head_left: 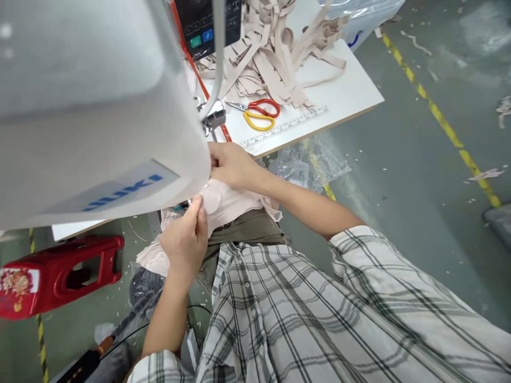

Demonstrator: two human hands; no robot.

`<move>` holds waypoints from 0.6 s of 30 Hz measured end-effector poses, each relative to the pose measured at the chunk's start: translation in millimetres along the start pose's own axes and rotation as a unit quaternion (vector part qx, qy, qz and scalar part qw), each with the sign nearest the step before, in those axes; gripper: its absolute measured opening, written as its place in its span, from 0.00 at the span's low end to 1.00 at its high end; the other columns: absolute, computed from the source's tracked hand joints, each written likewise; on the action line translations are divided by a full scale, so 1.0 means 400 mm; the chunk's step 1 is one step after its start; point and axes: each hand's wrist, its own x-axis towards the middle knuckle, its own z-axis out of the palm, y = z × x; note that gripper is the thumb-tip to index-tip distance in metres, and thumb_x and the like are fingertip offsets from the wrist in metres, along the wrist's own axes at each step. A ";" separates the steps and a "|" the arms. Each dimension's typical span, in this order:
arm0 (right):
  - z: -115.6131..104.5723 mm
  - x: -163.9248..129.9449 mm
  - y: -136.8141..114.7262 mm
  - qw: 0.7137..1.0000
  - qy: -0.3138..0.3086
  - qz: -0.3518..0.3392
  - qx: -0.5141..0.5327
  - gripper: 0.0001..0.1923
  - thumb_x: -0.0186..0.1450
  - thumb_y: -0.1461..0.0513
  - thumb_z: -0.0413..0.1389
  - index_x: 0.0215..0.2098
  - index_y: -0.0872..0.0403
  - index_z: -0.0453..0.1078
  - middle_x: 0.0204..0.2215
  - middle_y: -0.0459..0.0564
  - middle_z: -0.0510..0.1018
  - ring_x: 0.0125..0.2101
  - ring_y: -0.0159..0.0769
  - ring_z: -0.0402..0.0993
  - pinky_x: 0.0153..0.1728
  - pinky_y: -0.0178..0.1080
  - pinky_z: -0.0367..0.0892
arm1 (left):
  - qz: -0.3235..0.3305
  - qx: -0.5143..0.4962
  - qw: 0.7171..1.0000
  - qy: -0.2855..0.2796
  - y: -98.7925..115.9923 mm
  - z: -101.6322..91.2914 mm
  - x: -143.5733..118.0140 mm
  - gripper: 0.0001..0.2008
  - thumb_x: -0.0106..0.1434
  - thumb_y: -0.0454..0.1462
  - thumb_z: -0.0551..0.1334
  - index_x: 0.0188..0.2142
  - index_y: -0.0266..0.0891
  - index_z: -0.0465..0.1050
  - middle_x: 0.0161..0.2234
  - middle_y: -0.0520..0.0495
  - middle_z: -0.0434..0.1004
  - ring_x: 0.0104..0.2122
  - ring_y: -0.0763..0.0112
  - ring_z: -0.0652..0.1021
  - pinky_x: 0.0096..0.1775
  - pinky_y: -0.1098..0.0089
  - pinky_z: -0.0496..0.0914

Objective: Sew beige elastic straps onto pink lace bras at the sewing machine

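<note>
Pale pink fabric (235,205) hangs over my lap from under the white sewing machine head (120,122). My left hand (184,234) pinches an edge of this fabric between thumb and forefinger, just below the machine head. A rounded, lighter patch of material (211,200) shows beside its fingertips. Higher up, my right hand (235,166) rests at the machine's near end with its fingers curled closed. Its fingertips are partly hidden by the machine head, so what they grip does not show. The needle area is also out of sight.
Scissors (261,113) with red and yellow handles and a clear ruler (287,126) lie on the white table (355,80). A heap of pale fabric strips (275,53) is behind them. A control panel (207,26) stands nearby. Left, a red stool (59,271) stands on the floor.
</note>
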 end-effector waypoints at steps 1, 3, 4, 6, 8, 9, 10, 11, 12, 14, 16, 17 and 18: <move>0.000 0.000 -0.004 1.000 -0.003 0.010 -0.003 0.09 0.63 0.59 0.56 0.38 0.55 0.72 0.24 0.41 0.69 0.29 0.31 0.64 0.34 0.35 0.57 | -0.001 -0.001 1.000 0.006 -0.002 0.001 0.000 0.16 0.72 0.42 0.56 0.51 0.42 0.80 0.24 0.48 0.81 0.22 0.72 0.75 0.27 0.71 0.56; 0.000 0.000 -0.011 1.000 -0.007 0.025 -0.001 0.09 0.63 0.59 0.55 0.38 0.56 0.72 0.23 0.41 0.69 0.28 0.30 0.64 0.33 0.34 0.56 | -0.002 -0.010 1.000 0.012 -0.005 0.002 -0.002 0.16 0.72 0.42 0.57 0.50 0.42 0.81 0.26 0.48 0.82 0.23 0.72 0.76 0.27 0.71 0.57; 0.000 -0.001 -0.014 0.999 -0.008 0.031 0.002 0.09 0.63 0.58 0.55 0.38 0.56 0.72 0.23 0.41 0.69 0.28 0.30 0.64 0.33 0.34 0.56 | -0.002 -0.016 1.000 0.013 -0.006 0.002 -0.003 0.15 0.72 0.41 0.57 0.50 0.42 0.81 0.27 0.48 0.83 0.23 0.73 0.76 0.28 0.71 0.57; 0.001 -0.001 -0.018 0.999 -0.011 0.039 0.006 0.11 0.64 0.57 0.56 0.38 0.56 0.72 0.23 0.41 0.69 0.29 0.31 0.65 0.34 0.35 0.58 | -0.006 -0.026 1.000 0.015 -0.007 0.002 -0.004 0.15 0.72 0.41 0.57 0.50 0.42 0.81 0.29 0.48 0.84 0.24 0.72 0.77 0.28 0.71 0.59; 0.004 -0.001 -0.018 0.999 -0.010 0.037 0.004 0.12 0.65 0.55 0.56 0.38 0.56 0.72 0.23 0.42 0.70 0.30 0.33 0.67 0.36 0.36 0.60 | -0.009 -0.032 0.999 0.020 -0.007 0.001 -0.004 0.15 0.72 0.41 0.57 0.49 0.42 0.81 0.30 0.48 0.84 0.24 0.72 0.77 0.29 0.71 0.60; 0.006 0.000 -0.017 0.999 -0.008 0.034 0.002 0.12 0.65 0.55 0.56 0.37 0.55 0.72 0.23 0.43 0.70 0.31 0.34 0.68 0.37 0.37 0.61 | -0.010 -0.034 0.999 0.023 -0.007 0.001 -0.003 0.15 0.72 0.41 0.57 0.48 0.41 0.82 0.30 0.48 0.85 0.24 0.72 0.78 0.29 0.71 0.60; 0.008 0.000 -0.015 1.000 -0.006 0.029 0.001 0.11 0.65 0.55 0.57 0.36 0.55 0.72 0.23 0.43 0.70 0.31 0.35 0.69 0.38 0.38 0.62 | -0.009 -0.036 0.999 0.024 -0.006 0.001 -0.002 0.15 0.72 0.41 0.57 0.48 0.41 0.82 0.30 0.48 0.85 0.24 0.72 0.78 0.29 0.71 0.61; 0.011 0.000 -0.012 1.000 -0.001 0.023 0.000 0.11 0.65 0.55 0.57 0.36 0.54 0.72 0.23 0.43 0.70 0.32 0.36 0.69 0.39 0.39 0.63 | -0.007 -0.039 0.999 0.024 -0.005 0.000 -0.001 0.15 0.72 0.41 0.57 0.48 0.41 0.82 0.30 0.49 0.85 0.24 0.72 0.78 0.29 0.71 0.61; 0.013 0.000 -0.008 1.000 0.005 0.017 -0.002 0.11 0.65 0.55 0.57 0.35 0.54 0.72 0.23 0.43 0.71 0.33 0.36 0.70 0.41 0.40 0.64 | -0.005 -0.042 0.999 0.023 -0.004 0.000 0.000 0.15 0.72 0.41 0.57 0.47 0.41 0.82 0.29 0.49 0.85 0.24 0.72 0.78 0.29 0.71 0.61; 0.016 -0.003 0.000 1.000 0.019 0.003 -0.002 0.10 0.65 0.55 0.57 0.35 0.54 0.71 0.24 0.44 0.71 0.35 0.38 0.71 0.43 0.41 0.66 | -0.001 -0.049 0.999 0.021 0.000 -0.001 0.004 0.15 0.72 0.41 0.56 0.46 0.41 0.82 0.29 0.49 0.84 0.24 0.71 0.78 0.28 0.71 0.61; 0.016 -0.006 0.007 1.000 0.026 -0.009 0.001 0.10 0.65 0.54 0.56 0.36 0.53 0.71 0.24 0.44 0.72 0.35 0.38 0.72 0.44 0.42 0.67 | 0.003 -0.054 0.998 0.023 0.005 -0.003 0.008 0.15 0.72 0.40 0.56 0.45 0.41 0.82 0.27 0.49 0.84 0.23 0.72 0.77 0.28 0.70 0.60; 0.015 -0.008 0.009 1.000 0.025 -0.012 0.001 0.10 0.65 0.54 0.56 0.36 0.53 0.71 0.24 0.43 0.72 0.34 0.38 0.72 0.43 0.42 0.67 | 0.005 -0.055 0.998 0.025 0.007 -0.003 0.010 0.15 0.72 0.40 0.56 0.44 0.41 0.82 0.26 0.49 0.83 0.22 0.71 0.76 0.27 0.70 0.60; 0.014 -0.008 0.011 1.000 0.020 -0.012 0.001 0.11 0.66 0.54 0.55 0.37 0.53 0.71 0.23 0.43 0.71 0.32 0.37 0.72 0.42 0.41 0.68 | 0.008 -0.055 0.998 0.026 0.009 -0.004 0.012 0.15 0.72 0.40 0.56 0.44 0.41 0.82 0.25 0.49 0.83 0.22 0.71 0.76 0.27 0.70 0.59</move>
